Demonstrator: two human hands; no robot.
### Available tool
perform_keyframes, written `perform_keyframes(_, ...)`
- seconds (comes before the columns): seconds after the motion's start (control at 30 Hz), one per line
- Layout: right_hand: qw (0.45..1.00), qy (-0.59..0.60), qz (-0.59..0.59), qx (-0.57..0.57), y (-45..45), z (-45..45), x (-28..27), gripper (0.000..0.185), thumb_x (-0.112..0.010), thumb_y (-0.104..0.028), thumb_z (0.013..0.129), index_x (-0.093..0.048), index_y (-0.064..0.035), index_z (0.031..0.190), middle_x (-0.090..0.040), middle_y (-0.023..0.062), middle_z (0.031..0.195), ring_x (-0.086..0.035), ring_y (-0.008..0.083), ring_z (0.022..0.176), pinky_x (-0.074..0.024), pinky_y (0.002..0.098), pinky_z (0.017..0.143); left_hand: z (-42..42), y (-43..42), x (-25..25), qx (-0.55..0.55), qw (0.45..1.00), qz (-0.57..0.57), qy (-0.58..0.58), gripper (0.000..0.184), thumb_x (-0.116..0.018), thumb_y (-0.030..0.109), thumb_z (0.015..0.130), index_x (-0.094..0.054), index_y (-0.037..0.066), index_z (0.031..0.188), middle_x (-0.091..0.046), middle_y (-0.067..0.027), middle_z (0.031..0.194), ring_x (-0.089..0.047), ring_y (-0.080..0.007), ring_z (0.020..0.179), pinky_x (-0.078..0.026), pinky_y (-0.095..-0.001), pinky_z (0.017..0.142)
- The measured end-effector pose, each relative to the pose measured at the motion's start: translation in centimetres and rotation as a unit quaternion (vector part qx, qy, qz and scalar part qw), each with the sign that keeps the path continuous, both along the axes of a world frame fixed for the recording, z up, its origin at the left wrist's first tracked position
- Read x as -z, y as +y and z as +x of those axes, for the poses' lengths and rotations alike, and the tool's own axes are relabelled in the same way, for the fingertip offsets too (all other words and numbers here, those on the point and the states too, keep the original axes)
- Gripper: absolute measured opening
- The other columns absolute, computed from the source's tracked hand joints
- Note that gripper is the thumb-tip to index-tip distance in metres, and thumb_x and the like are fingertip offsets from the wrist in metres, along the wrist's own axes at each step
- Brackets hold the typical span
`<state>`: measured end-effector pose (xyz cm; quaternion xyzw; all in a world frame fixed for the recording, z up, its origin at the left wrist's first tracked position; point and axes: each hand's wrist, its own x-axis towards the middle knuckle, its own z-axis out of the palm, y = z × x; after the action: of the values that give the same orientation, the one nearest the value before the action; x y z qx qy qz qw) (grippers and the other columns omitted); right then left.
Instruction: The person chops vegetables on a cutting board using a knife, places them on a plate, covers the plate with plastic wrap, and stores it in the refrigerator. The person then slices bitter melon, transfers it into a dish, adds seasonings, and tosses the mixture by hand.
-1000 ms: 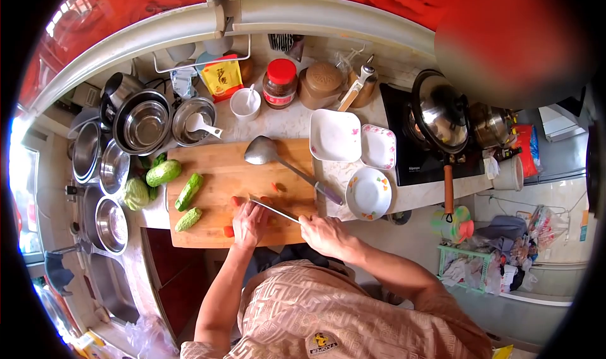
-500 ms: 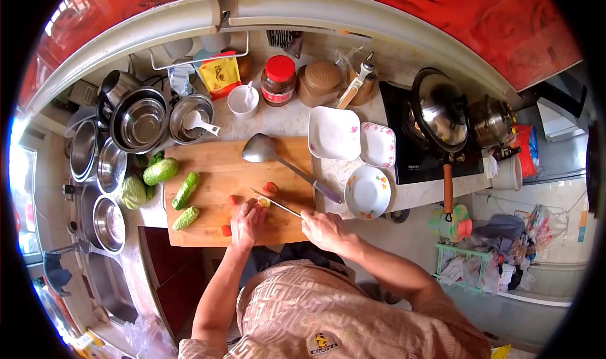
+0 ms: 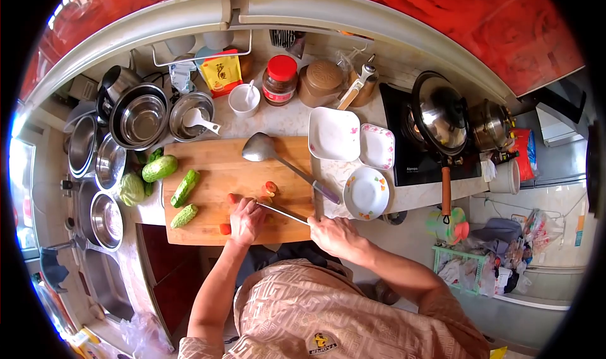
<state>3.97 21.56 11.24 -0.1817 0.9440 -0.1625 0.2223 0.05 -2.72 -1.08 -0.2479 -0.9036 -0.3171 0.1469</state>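
Observation:
My right hand [image 3: 334, 235] is closed round the handle of a knife [image 3: 284, 212], its blade slanting up and left over the wooden cutting board [image 3: 214, 154]. My left hand [image 3: 247, 221] is pressed down on the board, fingers bunched beside the blade's tip; whatever lies under them is hidden. Just beyond the blade lie small orange-red cut pieces [image 3: 270, 187], some with pale faces. Another orange-red piece [image 3: 225, 229] is left of my left hand. Two peeled-looking cucumber lengths [image 3: 185, 188] rest on the board's left side. A ladle [image 3: 260, 149] lies across the board's right part.
White dishes [image 3: 334, 134] and a flowered plate [image 3: 367, 194] stand right of the board. Further right are a lidded wok [image 3: 440, 116] and a pot on the stove. Metal bowls [image 3: 140, 120], a cabbage [image 3: 131, 190] and a green gourd-like vegetable [image 3: 160, 168] crowd the left.
My right hand and the knife have shifted slightly right and down. The pale cut face beside my left fingers no longer shows there. My left hand stays in nearly the same spot.

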Motion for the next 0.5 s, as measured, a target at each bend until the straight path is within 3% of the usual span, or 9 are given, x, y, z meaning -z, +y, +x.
perform_keyframes(0.2, 1.0, 0.016, -0.022, 0.006, -0.9, -0.6, 4.3, 0.019, -0.052, -0.014, 0.089, -0.056, 0.002, 0.098, -0.065, 0.021, 0.078, -0.067, 0.0379, 0.065, -0.054, 0.0475, 0.055, 0.0, 0.2, -0.1, 0.001, 0.999, 0.031, 0.01, 0.013, -0.073, 0.003, 0.07, -0.07, 0.009, 0.08, -0.062, -0.005, 0.078, -0.059, -0.0261, 0.072, -0.05, -0.0386, 0.063)
perform_keyframes(0.33, 0.999, -0.01, -0.047, 0.017, -0.5, -0.4, 3.6, 0.02, -0.051, -0.02, 0.094, -0.053, -0.0017, 0.1, -0.065, 0.0215, 0.079, -0.066, 0.0415, 0.071, -0.0526, 0.0512, 0.062, -0.1, 0.5, 0.4, -0.027, 0.997, 0.064, 0.021, 0.013, -0.074, 0.001, 0.068, -0.069, 0.007, 0.079, -0.064, -0.0064, 0.08, -0.06, -0.0272, 0.074, -0.051, -0.0379, 0.064)
perform_keyframes(0.5, 1.0, -0.028, 0.001, 0.013, -0.3, 0.2, 1.6, 0.019, -0.051, -0.02, 0.094, -0.053, -0.0014, 0.098, -0.066, 0.0207, 0.076, -0.066, 0.0407, 0.069, -0.0533, 0.0501, 0.06, 0.1, 0.1, 0.9, -0.016, 0.999, 0.041, -0.003, 0.015, -0.075, 0.001, 0.067, -0.069, 0.006, 0.08, -0.065, -0.0077, 0.084, -0.062, -0.0279, 0.077, -0.052, -0.0366, 0.065)
